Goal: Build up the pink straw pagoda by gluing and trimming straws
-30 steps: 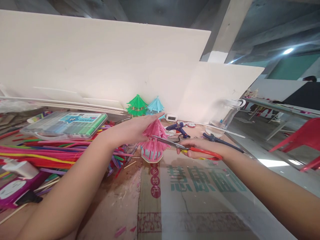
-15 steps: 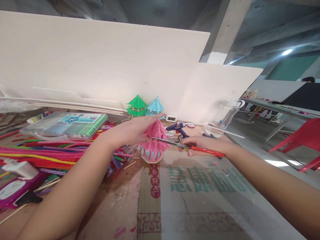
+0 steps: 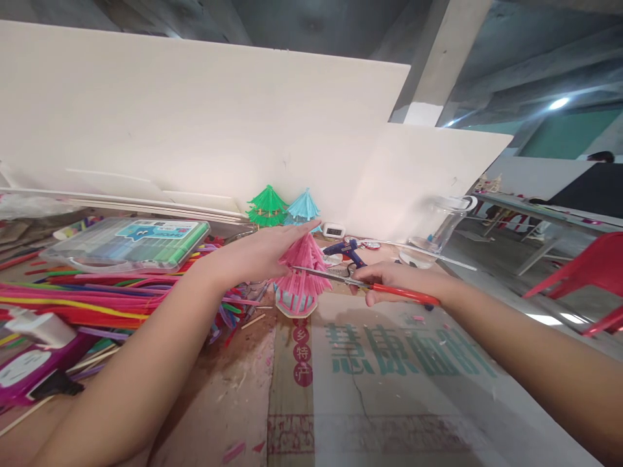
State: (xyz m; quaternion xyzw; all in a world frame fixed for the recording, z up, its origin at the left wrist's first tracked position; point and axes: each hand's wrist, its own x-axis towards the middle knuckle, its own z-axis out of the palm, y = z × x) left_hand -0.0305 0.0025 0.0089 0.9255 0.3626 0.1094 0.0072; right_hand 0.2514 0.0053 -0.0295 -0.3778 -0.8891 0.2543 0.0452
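Head view: we see the pink model [image 3: 305, 285] upright on the table, its pale base at the printed sheet [image 3: 413, 395]. Our left hand [image 3: 263, 251] lies against its upper left side, fingers stretched out; whether they grip it, we cannot tell. Our right hand [image 3: 392, 279], to the model's right, is closed around red-handled scissors [image 3: 349, 281], blades across the model's front. Beyond the model we note a green model [image 3: 267, 206], a blue model [image 3: 304, 206] and, rightward, a glue gun [image 3: 349, 250].

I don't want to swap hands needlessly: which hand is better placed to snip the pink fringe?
Probably your right hand: it holds the scissors, pointed across the pink model. Your left hand is by its top.
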